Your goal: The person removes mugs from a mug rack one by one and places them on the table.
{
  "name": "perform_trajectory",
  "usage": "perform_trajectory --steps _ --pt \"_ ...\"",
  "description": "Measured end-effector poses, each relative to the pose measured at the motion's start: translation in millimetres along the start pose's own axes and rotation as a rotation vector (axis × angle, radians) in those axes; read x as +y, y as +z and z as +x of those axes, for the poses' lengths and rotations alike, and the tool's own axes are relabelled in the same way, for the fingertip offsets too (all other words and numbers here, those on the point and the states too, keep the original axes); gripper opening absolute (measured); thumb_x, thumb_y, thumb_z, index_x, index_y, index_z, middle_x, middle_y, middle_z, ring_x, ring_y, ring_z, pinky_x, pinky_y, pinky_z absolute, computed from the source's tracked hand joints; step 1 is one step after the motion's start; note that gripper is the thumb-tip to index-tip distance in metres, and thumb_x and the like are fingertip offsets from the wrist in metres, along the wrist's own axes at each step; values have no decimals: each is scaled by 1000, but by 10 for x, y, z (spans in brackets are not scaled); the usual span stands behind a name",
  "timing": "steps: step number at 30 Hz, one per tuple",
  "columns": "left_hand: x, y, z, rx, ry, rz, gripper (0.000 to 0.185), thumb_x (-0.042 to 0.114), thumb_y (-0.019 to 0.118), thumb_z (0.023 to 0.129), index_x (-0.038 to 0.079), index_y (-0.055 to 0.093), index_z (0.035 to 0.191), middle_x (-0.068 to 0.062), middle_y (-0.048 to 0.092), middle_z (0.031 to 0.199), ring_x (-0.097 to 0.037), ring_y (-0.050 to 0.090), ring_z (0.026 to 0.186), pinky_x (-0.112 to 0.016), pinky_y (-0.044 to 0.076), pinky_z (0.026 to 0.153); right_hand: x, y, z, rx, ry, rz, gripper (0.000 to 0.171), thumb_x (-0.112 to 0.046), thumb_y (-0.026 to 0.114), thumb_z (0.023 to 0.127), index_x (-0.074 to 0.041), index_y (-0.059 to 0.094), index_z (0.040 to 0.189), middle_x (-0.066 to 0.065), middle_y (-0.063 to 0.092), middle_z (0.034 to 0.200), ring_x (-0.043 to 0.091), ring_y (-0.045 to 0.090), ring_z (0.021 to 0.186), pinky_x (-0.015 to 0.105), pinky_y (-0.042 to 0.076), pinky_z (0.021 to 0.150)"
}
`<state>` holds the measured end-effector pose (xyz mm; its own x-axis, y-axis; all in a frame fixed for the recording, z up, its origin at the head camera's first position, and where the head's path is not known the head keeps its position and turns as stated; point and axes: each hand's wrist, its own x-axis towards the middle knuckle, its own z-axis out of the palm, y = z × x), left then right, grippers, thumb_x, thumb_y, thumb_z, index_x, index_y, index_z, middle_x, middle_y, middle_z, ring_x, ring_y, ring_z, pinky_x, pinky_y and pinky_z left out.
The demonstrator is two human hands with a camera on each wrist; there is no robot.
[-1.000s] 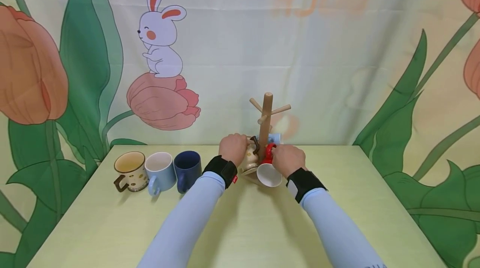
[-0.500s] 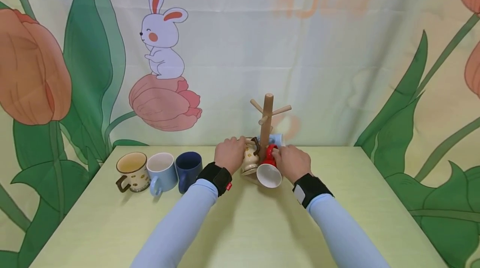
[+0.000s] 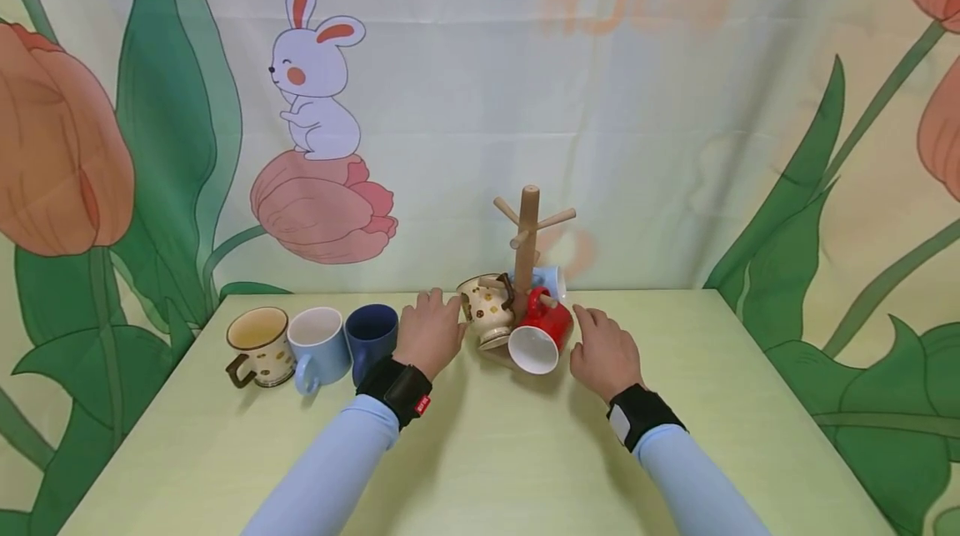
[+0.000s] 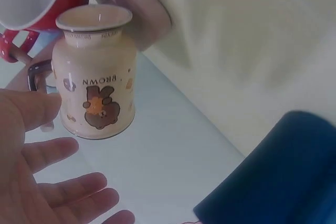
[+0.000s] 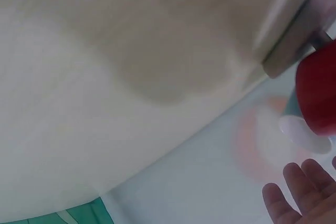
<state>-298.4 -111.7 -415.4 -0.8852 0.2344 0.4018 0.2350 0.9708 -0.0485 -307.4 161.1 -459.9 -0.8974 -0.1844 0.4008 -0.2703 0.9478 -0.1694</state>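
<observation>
A wooden mug tree (image 3: 528,223) stands at the back of the table. Low on it hang a cream patterned mug (image 3: 487,315) with a brown handle and a red mug (image 3: 553,323) with a white inside, both tilted. A light blue mug (image 3: 555,279) shows behind the post, partly hidden. Just left of the cream mug is my left hand (image 3: 429,334), its fingers spread and holding nothing. In the left wrist view, that mug bears a bear picture (image 4: 102,108) beyond the fingertips. My right hand (image 3: 606,353), relaxed and holding nothing, hovers right of the red mug.
Left of the tree, a cream mug with a yellow inside (image 3: 258,332), a light blue mug (image 3: 321,344) and a dark blue mug (image 3: 372,332) stand upright in a row. A printed cloth (image 3: 637,144) hangs behind the table's back edge.
Both hands have let go of the mugs: the left moved left off the cream mug, the right moved right and down off the red one. Both mugs now hang on the tree unheld.
</observation>
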Motion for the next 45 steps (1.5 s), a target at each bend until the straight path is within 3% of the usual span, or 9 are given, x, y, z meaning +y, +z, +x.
perform_trajectory --steps 6,13,21,36,45 --pt "-26 45 -211 -4 8 -32 38 36 73 89 6 66 112 -17 59 99 -34 59 94 -47 53 68 23 167 -59 -11 -69 18 83 -23 81 78 -5 40 147 25 48 143 41 50 127 57 44 99" --pt "-26 106 -425 -30 -10 -78 47 40 75 88 6 65 119 -19 59 106 -36 59 101 -48 53 70 12 334 -84 51 -129 10 107 -36 93 66 -8 33 150 23 46 144 40 48 129 56 44 99" --pt "-14 159 -557 -71 -10 -86 50 42 73 88 7 64 123 -18 58 107 -35 59 102 -47 53 69 -38 420 -78 111 -172 29 112 -31 96 61 -3 33 149 22 42 146 39 44 131 55 42 100" --pt "-18 156 -587 -107 -20 -123 50 41 74 88 7 63 124 -18 59 110 -35 59 103 -47 53 71 -52 429 57 155 -324 46 104 -27 98 58 -4 41 142 18 41 146 37 44 131 52 38 106" --pt "-33 168 -609 -126 -21 -144 50 40 73 89 7 63 125 -18 59 112 -35 59 103 -48 53 73 -110 361 58 56 -342 39 103 -33 96 63 0 38 142 17 41 151 34 39 139 49 36 109"
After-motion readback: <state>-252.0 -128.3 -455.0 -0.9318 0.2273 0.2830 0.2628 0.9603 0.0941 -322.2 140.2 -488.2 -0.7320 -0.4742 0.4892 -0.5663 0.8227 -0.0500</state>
